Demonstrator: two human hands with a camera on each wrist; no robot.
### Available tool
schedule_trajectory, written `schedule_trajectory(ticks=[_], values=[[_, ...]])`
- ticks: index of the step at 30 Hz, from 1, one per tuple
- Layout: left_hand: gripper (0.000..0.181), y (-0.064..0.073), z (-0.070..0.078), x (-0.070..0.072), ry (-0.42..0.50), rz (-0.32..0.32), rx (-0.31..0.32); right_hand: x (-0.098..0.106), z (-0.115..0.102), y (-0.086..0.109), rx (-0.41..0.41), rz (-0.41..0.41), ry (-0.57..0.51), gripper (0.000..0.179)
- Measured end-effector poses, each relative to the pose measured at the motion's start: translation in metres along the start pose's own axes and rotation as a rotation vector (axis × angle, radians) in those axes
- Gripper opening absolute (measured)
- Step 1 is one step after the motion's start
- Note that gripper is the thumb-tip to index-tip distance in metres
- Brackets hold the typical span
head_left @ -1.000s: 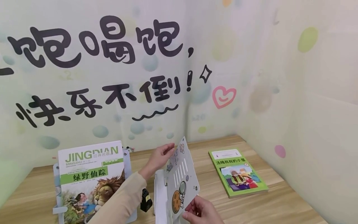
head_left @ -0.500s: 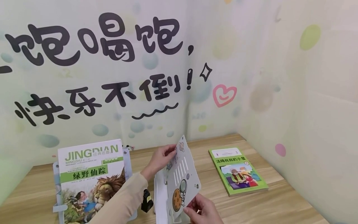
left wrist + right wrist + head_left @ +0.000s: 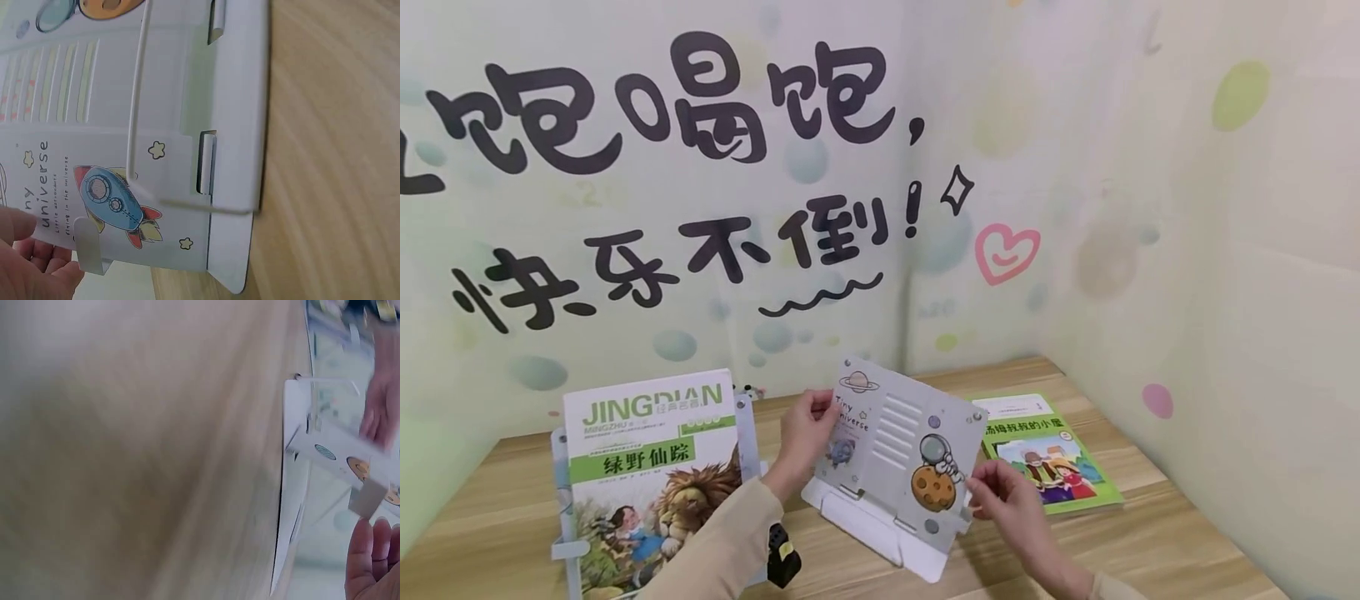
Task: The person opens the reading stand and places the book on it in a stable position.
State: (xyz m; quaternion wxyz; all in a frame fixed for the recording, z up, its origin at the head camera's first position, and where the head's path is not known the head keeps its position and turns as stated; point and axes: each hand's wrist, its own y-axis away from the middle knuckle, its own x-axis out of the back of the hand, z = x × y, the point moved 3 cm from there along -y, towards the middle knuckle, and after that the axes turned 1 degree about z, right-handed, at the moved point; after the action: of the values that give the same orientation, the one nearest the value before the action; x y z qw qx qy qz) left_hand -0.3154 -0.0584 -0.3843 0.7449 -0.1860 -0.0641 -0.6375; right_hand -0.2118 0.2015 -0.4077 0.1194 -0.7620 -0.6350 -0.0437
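Observation:
A pale metal book stand with a printed "Tiny universe" space design stands tilted back on the table, facing me. Its white base ledge runs along the front. My left hand pinches the stand's left edge; the left wrist view shows the thumb in front, near a small side clip. At the opposite edge my right hand holds the stand between thumb and fingers. In the right wrist view that hand's fingers are by the right side clip.
On the left, a book with a lion cover leans on another stand. A green storybook lies behind the stand's right side, partly covered by it. A small black device is beside my left sleeve. A printed curtain backs the table.
The book stand has turned from nearly edge-on to facing me, its right side swinging right. My right hand has moved right and up with it; my left hand has shifted left.

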Motion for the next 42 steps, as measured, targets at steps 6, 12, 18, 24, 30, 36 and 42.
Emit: schedule_trajectory(ticks=[6,12,18,24,30,36,42], values=[[0.022,0.015,-0.002,0.008,0.007,0.059,0.026,0.007,0.004,-0.031,0.033,0.071,0.100,0.008],[0.023,0.027,-0.007,0.015,0.011,0.104,0.042,0.003,0.008,-0.051,0.043,0.067,0.113,0.011],[0.022,0.034,-0.009,0.022,-0.050,0.130,0.008,-0.003,0.007,-0.065,0.061,0.092,0.121,0.010],[0.020,0.040,-0.010,0.025,-0.037,0.116,-0.008,-0.007,0.009,-0.074,0.067,0.093,0.122,0.008],[0.020,0.045,-0.010,0.027,0.010,0.111,-0.005,-0.010,0.008,-0.079,0.064,0.078,0.115,0.008],[0.020,0.048,-0.012,0.030,0.019,0.127,0.003,-0.016,0.007,-0.083,0.045,0.058,0.112,0.011],[0.020,0.048,-0.012,0.033,0.026,0.129,0.012,-0.019,0.007,-0.084,0.032,0.052,0.107,0.011]])
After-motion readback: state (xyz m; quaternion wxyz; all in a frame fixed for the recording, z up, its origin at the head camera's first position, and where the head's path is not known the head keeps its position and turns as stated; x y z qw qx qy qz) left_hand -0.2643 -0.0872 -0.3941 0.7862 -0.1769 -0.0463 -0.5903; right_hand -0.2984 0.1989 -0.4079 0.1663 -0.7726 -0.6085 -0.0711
